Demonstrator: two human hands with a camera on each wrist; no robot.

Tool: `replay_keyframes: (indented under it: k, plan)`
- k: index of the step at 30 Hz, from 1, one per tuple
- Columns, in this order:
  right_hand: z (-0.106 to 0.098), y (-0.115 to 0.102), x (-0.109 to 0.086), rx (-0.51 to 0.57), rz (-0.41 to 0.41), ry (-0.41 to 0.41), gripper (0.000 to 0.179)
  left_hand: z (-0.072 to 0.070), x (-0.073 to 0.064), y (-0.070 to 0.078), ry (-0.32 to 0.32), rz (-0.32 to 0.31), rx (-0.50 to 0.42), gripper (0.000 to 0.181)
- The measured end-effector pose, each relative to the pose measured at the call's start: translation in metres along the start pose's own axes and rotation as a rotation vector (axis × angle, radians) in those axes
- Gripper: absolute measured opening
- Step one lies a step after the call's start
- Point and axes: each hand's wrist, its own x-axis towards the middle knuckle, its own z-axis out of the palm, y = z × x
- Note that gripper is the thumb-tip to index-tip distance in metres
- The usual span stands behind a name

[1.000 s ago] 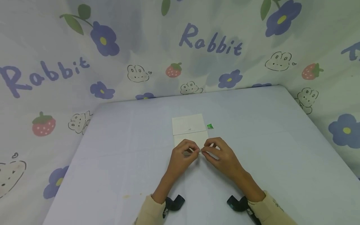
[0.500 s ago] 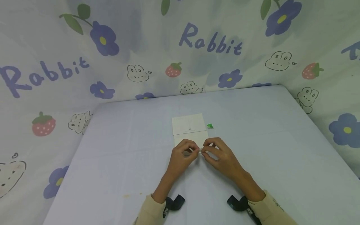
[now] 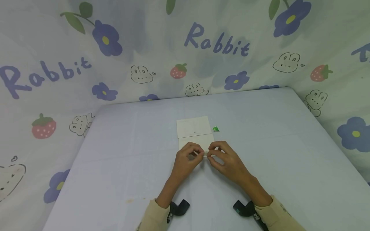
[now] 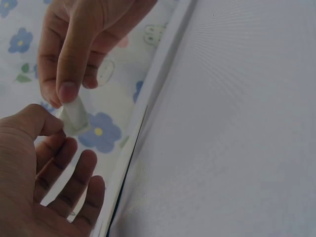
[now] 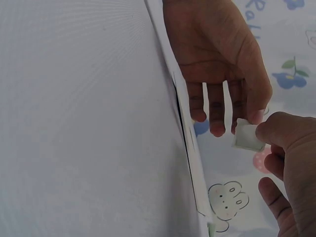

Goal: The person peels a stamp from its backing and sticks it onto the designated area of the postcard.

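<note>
A small, pale, square piece that looks like paper (image 4: 75, 118) is pinched between both hands. In the head view my left hand (image 3: 186, 162) and right hand (image 3: 228, 162) meet fingertip to fingertip over the near edge of an open white booklet (image 3: 193, 126). Thumb and index finger of the left hand grip one side of the piece. Those of the right hand (image 5: 301, 158) hold the other side. The wrist views show the square slightly bent, while the fingers mostly hide it in the head view. Both hands cover part of the booklet's lower page.
A tiny green-and-white square (image 3: 215, 129) lies on the table just right of the booklet. The white-covered table (image 3: 130, 134) extends around it, with a curtain (image 3: 162, 48) of rabbits and flowers behind. Black devices (image 3: 180, 208) sit by both wrists.
The fingertips of the two hands have drawn very slightly apart. Hands, booklet and green square otherwise stay in nearly the same places.
</note>
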Motion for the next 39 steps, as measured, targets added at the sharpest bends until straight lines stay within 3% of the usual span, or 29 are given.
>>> replay_keyframes:
  k: [12, 20, 34, 39]
  plan:
    - [-0.001, -0.001, 0.001, 0.005, 0.014, -0.002, 0.019, 0.002, 0.002, 0.002, 0.047, 0.048, 0.007, 0.007]
    - [-0.001, -0.002, 0.0, 0.018, 0.036, -0.014, 0.022, -0.007, 0.005, 0.043, 0.052, 0.051, 0.014, 0.002]
    - [-0.002, -0.003, 0.001, 0.028, 0.047, -0.022, 0.022, -0.008, 0.005, 0.042, 0.06, 0.054, 0.015, 0.002]
    - [-0.003, -0.004, 0.001, 0.034, 0.065, -0.033, 0.024, -0.005, 0.005, 0.03, 0.063, 0.055, 0.008, 0.003]
